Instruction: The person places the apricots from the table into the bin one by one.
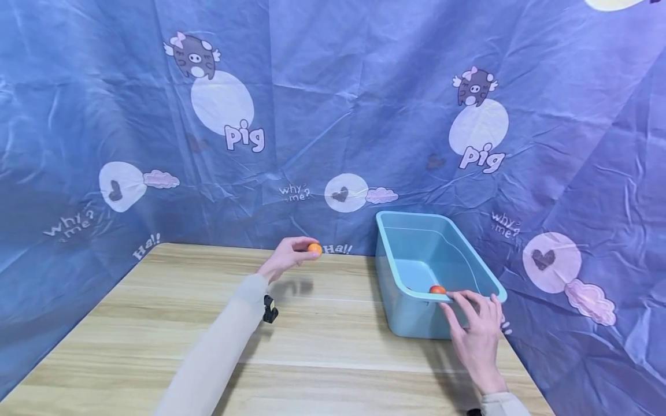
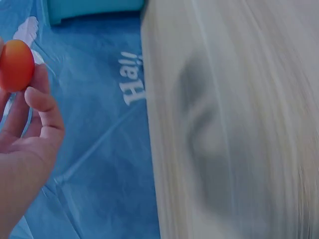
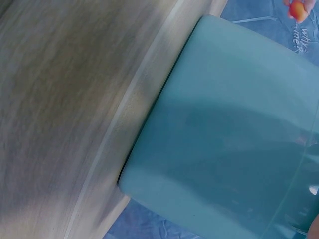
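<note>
In the head view my left hand (image 1: 291,254) pinches a small, smooth orange ball (image 1: 314,249) between thumb and fingers, above the far part of the table. The left wrist view shows the same ball (image 2: 17,65) as a red-orange oval at the fingertips. Over on the right, my right hand (image 1: 476,335) grips the near rim of a blue plastic bin (image 1: 416,315), fingers at the top edge and thumb against the outer wall. A red-orange round thing (image 1: 437,289) shows inside the bin just behind that rim, its lower part hidden.
The light wood table (image 1: 322,352) runs back to a blue printed cloth (image 1: 312,115), which hangs behind it and at both sides. The bin stands at the table's right side, close to the cloth.
</note>
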A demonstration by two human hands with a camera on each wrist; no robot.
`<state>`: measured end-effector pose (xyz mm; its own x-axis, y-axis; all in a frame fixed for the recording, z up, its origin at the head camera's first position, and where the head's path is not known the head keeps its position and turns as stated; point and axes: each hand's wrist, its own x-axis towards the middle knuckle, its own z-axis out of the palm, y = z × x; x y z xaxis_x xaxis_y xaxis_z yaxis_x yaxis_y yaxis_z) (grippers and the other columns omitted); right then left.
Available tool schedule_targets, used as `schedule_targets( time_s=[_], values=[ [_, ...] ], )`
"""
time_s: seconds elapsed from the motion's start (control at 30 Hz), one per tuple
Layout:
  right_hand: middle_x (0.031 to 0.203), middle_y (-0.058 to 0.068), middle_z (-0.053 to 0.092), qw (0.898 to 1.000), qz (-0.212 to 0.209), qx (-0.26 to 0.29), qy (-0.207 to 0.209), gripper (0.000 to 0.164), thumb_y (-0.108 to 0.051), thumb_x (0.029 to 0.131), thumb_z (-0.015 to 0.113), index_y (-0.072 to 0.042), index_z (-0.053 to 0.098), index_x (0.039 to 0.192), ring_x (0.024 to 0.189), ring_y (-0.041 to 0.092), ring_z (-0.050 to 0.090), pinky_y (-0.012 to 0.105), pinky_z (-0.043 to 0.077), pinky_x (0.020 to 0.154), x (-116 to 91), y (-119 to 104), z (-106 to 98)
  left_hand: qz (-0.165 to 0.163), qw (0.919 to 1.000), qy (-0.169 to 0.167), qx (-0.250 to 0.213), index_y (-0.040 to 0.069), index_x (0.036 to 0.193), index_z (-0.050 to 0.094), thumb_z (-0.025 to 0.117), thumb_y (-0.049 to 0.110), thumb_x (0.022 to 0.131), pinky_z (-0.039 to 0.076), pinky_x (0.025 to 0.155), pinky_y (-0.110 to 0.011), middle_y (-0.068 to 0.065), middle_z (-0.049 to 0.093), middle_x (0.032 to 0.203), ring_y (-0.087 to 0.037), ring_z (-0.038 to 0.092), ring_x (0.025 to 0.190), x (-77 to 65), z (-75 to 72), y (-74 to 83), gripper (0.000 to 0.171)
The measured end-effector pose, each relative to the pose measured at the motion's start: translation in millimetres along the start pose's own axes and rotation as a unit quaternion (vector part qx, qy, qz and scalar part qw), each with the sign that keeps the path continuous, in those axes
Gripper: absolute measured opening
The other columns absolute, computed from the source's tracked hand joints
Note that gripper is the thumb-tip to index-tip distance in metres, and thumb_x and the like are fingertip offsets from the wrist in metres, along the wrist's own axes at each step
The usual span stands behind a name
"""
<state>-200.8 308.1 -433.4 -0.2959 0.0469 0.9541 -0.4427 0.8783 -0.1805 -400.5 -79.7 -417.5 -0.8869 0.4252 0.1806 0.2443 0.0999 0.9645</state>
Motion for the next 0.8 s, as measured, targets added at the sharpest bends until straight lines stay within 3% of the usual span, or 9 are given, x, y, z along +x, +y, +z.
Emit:
schedule_targets(
  time_s=[0.13, 0.27, 0.8],
  values=[
    [0.097, 0.018, 0.064, 1.0, 0.001, -0.002, 0.0, 0.05, -0.051, 0.091, 0.062, -0.003, 0.074, 0.097, 0.096, 0.041, 0.051, 0.064, 0.023, 0.11, 0.0, -0.5, 0.0, 0.001, 0.9998, 0.013, -0.014, 0.004, 0.127, 0.063, 0.079, 0.018, 0.083, 0.046, 0.067, -0.028, -0.001, 0.073, 0.104, -0.01, 0.063, 0.085, 2.9, 9.1, 2.1, 0.048],
    [0.097, 0.019, 0.064, 1.0, 0.001, -0.005, 0.0, 0.05, -0.051, 0.091, 0.063, -0.003, 0.074, 0.097, 0.095, 0.043, 0.051, 0.064, 0.023, 0.11, 0.2, -0.8, 0.0, 0.002, 0.9995, 0.022, -0.024, 0.005, 0.123, 0.066, 0.079, 0.016, 0.083, 0.047, 0.067, -0.027, 0.001, 0.073, 0.1, -0.009, 0.063, 0.083, 4.3, 17.3, 3.5, 0.043],
    [0.097, 0.019, 0.064, 1.0, 0.003, -0.006, 0.001, 0.05, -0.051, 0.091, 0.063, -0.003, 0.074, 0.097, 0.095, 0.042, 0.05, 0.063, 0.024, 0.11, 0.6, -1.3, 0.2, 0.027, 0.9987, 0.006, -0.043, 0.006, 0.119, 0.069, 0.08, 0.014, 0.082, 0.047, 0.066, -0.027, -0.003, 0.074, 0.1, -0.013, 0.065, 0.082, 11.8, 46.0, 26.7, 0.04]
  ],
)
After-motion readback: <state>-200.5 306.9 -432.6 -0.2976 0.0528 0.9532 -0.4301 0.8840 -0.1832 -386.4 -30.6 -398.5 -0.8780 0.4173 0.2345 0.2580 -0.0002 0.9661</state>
